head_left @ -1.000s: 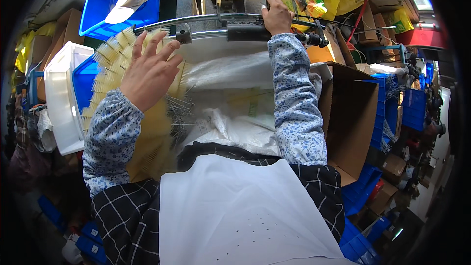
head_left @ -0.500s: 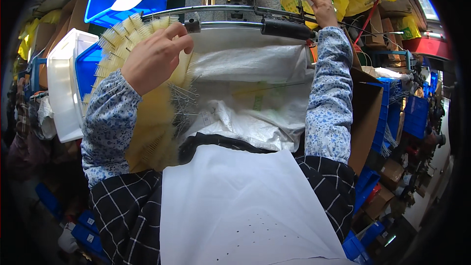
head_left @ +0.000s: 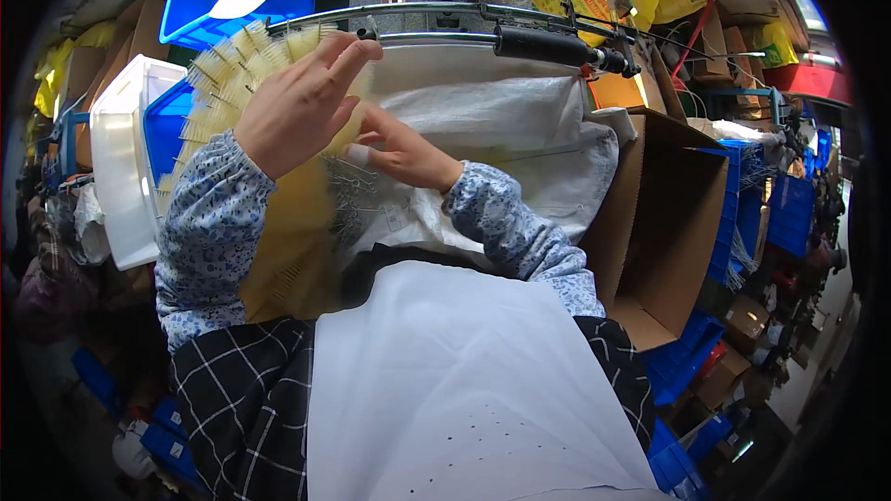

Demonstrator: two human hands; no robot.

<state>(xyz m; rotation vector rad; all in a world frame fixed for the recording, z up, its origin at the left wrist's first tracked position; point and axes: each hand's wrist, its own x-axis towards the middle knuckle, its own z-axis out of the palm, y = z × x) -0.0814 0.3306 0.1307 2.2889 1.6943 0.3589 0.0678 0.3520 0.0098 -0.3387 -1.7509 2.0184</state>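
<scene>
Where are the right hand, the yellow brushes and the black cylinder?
Right hand (head_left: 408,157): head view, middle of the hand.
Yellow brushes (head_left: 295,218): head view, bristles mid-pile.
Black cylinder (head_left: 541,44): head view, middle of its side.

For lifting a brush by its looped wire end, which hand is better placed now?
Likely the right hand: it is right beside the brushes' looped wire ends. The left hand is farther from them, over the pale yellow bristles.

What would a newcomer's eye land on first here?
Probably the big heap of pale yellow brushes at left, with the left hand over it and the right hand beside its wire ends. Next, the white sheet across the person's front, then the bright blue bin at upper left.
</scene>
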